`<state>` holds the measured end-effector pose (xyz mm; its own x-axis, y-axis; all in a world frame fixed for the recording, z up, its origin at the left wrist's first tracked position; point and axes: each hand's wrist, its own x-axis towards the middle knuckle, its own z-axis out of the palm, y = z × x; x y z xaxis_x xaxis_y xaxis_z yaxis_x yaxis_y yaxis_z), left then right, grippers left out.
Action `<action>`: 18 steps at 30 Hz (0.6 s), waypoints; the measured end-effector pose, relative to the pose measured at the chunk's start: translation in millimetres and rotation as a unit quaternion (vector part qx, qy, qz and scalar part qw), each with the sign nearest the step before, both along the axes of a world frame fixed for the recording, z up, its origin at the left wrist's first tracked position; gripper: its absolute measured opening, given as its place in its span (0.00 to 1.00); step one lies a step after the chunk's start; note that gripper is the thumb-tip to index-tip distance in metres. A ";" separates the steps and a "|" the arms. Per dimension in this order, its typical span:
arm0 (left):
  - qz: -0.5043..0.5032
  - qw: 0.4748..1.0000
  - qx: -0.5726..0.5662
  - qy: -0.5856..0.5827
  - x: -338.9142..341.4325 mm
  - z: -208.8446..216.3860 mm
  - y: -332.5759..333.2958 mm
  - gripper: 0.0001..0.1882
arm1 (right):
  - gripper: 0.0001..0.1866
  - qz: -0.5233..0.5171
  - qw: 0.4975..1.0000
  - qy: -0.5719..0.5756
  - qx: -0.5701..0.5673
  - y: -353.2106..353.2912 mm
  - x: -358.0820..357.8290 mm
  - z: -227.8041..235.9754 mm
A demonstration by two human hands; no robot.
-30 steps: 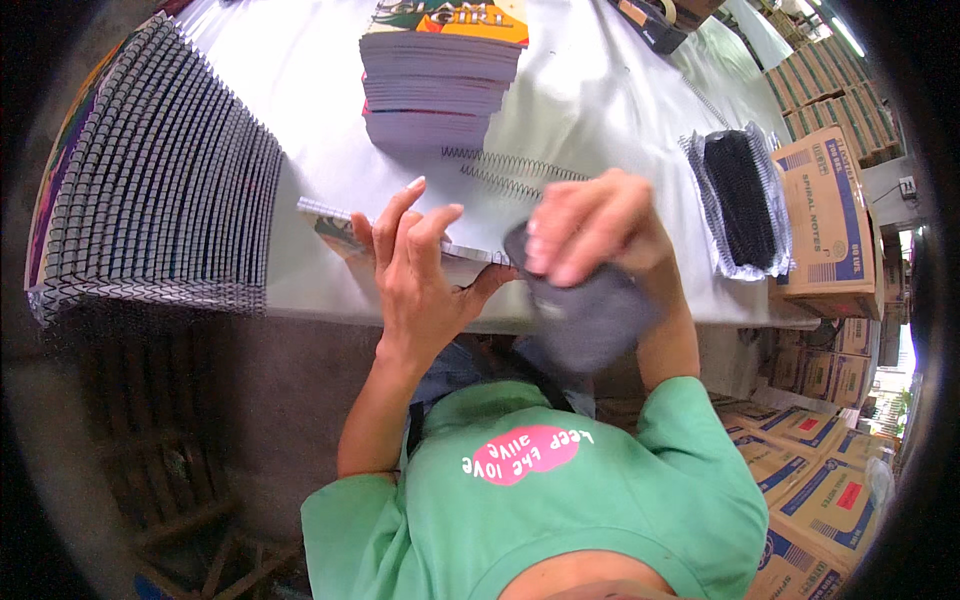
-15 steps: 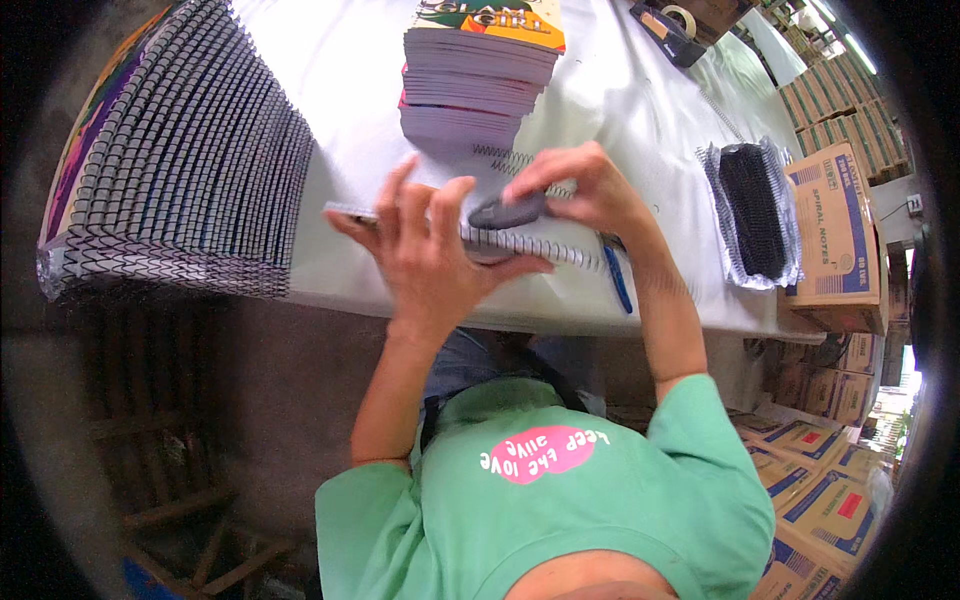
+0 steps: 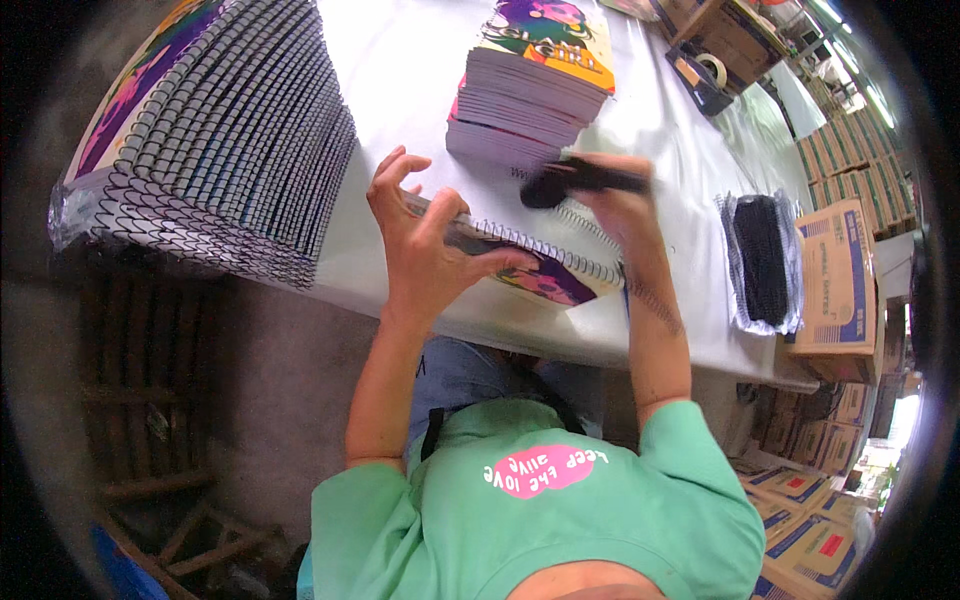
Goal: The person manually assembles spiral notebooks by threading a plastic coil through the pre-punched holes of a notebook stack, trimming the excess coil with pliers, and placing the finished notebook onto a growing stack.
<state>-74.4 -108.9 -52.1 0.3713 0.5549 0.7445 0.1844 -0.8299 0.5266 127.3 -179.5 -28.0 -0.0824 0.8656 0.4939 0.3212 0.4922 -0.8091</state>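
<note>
We list: left hand [image 3: 415, 240] gripping purple-covered coil-edged notebook [image 3: 548, 282]; right hand [image 3: 622, 200] gripping blurred black object [image 3: 545, 187]; black-coiled notebook stack [image 3: 235, 140] bound; yellow-covered paper pile [image 3: 530, 105] apparently uncoiled.

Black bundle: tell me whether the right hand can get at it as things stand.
Probably yes, though its grip looks taken: the right hand holds a dark object. Nothing visible stands between that hand and the black bundle, which lies farther right on the table.

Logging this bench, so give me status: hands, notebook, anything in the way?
Left hand holding spiral notebook. Right hand gripping dark tool, blurred, near the coiled edge. Loose coil partly visible just beyond; no obstruction seen.
</note>
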 end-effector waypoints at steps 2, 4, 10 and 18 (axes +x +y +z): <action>-0.007 0.999 -0.030 -0.027 -3.5 -10.8 3.4 0.35 | 0.17 0.120 0.976 0.166 0.069 -2.2 -17.3 4.7; -0.035 0.995 -0.071 -0.064 0.8 -19.5 10.8 0.37 | 0.17 -0.003 0.994 -0.073 -0.085 9.4 -11.4 -10.2; -0.046 0.990 -0.095 -0.089 0.5 -37.5 21.4 0.45 | 0.14 0.041 0.997 -0.046 -0.054 14.1 -10.9 -4.9; -0.143 0.946 -0.260 -0.133 0.9 -36.7 24.7 0.49 | 0.17 -0.039 0.993 -0.075 -0.082 32.3 -18.0 13.4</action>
